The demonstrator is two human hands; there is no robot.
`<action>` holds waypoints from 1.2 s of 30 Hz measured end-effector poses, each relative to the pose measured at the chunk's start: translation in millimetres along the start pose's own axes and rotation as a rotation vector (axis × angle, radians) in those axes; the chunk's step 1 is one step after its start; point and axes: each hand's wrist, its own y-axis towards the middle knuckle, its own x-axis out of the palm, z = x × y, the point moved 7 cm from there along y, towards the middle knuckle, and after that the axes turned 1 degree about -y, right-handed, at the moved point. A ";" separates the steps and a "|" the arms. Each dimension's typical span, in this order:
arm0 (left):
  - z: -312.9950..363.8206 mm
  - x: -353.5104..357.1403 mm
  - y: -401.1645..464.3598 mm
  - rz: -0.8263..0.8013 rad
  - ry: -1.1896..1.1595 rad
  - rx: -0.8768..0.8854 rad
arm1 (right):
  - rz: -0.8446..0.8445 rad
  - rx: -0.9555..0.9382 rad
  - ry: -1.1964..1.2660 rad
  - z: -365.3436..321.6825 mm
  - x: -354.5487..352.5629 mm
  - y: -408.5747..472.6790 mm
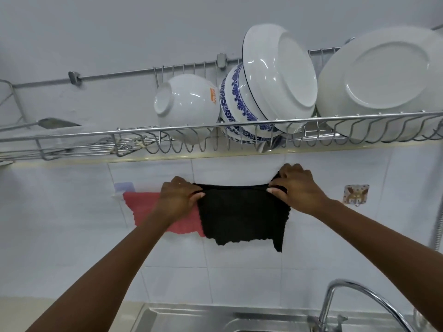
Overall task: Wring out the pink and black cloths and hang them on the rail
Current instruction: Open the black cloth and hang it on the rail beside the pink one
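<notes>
A black cloth (242, 214) hangs spread flat against the white tiled wall, its top edge level with the rail. My left hand (178, 198) pinches its top left corner and my right hand (296, 185) pinches its top right corner. A pink cloth (143, 209) hangs to the left of the black one, partly behind my left wrist and under the black cloth's left edge. The rail (116, 195) shows only as a short stub with a pale bracket at the pink cloth's left end; the rest is hidden by the cloths.
A steel wire dish rack (215, 130) runs along the wall just above my hands, holding white bowls (189, 101), a blue-patterned bowl and large plates (381, 77). Below are the steel sink (191, 317) and a curved tap (354, 300). A sticky hook (356, 194) sits right of the cloths.
</notes>
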 end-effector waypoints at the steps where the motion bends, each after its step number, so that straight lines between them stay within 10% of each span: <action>1: -4.7 1.7 3.1 -0.019 0.036 -0.083 | 0.027 0.019 -0.017 0.8 -2.1 4.1; 4: -8.8 -1.2 11.3 -0.002 0.004 -0.299 | 0.046 0.091 -0.012 0.2 -1.6 13.6; 16: 22.2 25.5 11.1 -0.232 0.117 -0.175 | 0.078 0.023 -0.121 -2.6 -1.0 -3.3; 36: 32.6 10.3 -4.6 0.092 -0.033 -0.178 | 0.075 0.032 -0.101 8.0 -9.1 -22.7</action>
